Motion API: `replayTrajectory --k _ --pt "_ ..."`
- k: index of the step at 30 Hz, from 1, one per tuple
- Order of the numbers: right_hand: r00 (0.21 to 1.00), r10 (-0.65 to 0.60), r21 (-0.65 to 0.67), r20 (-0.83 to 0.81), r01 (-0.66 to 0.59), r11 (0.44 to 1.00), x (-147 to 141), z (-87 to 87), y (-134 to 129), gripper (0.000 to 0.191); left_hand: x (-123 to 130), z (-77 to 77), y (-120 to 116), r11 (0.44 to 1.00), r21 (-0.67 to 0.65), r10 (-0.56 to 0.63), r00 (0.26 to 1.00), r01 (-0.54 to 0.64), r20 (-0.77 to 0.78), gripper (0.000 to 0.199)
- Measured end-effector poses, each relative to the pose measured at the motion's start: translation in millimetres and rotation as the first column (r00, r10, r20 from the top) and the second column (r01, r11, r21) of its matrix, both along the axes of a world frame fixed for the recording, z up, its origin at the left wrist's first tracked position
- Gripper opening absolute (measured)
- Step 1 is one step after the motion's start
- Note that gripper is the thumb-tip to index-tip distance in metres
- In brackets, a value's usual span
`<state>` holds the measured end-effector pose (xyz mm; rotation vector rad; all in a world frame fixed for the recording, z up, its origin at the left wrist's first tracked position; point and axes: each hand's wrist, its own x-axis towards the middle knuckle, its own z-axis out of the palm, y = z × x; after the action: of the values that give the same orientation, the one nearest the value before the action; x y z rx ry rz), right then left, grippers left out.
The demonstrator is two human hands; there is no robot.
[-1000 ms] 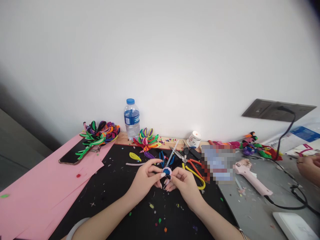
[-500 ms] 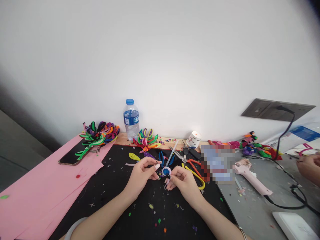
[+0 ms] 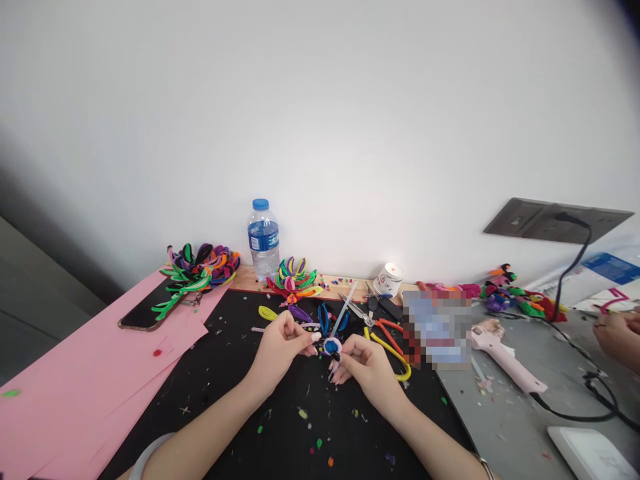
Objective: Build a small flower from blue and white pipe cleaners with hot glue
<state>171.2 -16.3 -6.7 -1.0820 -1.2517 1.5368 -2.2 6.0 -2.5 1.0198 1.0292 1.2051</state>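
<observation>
My right hand (image 3: 367,367) pinches a small round coil of blue and lilac pipe cleaner (image 3: 331,345), with a bit of black at its lower edge. Just left of the coil is my left hand (image 3: 285,343), thumb and fingertips pressed together; whatever they hold is too small or hidden to make out. Beyond my hands lie a yellow pipe cleaner loop (image 3: 268,313), purple loops (image 3: 299,313) and blue loops (image 3: 324,320). A translucent glue stick (image 3: 345,308) slants behind the coil.
Pliers with red handles (image 3: 389,337) and a bent yellow pipe cleaner (image 3: 400,365) lie right of my hands. Further right are a pink glue gun (image 3: 513,363) with a black cord and another person's hand (image 3: 620,340). A water bottle (image 3: 263,243) and phone (image 3: 145,310) stand or lie left.
My left thumb and fingers have closed more tightly and drawn slightly back. The coil in my right hand has tilted a little and shifted slightly down.
</observation>
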Motion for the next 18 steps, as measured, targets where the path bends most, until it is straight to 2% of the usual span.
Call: replayTrajectory --k 6,14,18 --pt "1.000 0.001 0.002 0.016 -0.001 1.000 -0.1 0.4 -0.6 0.026 1.6 -0.1 1.2 0.998 0.050 -0.025 1.000 0.024 0.013 0.039" --pt "0.999 0.001 -0.004 0.039 -0.001 1.000 -0.8 1.4 -0.2 0.028 -2.3 -0.3 -0.3 0.998 0.061 0.006 0.987 0.004 -0.162 0.022" --pt "0.999 0.005 0.003 0.045 -0.005 1.000 -0.4 2.0 -0.2 0.029 -2.9 -2.0 1.7 0.991 0.131 0.058 0.980 -0.033 -0.191 0.020"
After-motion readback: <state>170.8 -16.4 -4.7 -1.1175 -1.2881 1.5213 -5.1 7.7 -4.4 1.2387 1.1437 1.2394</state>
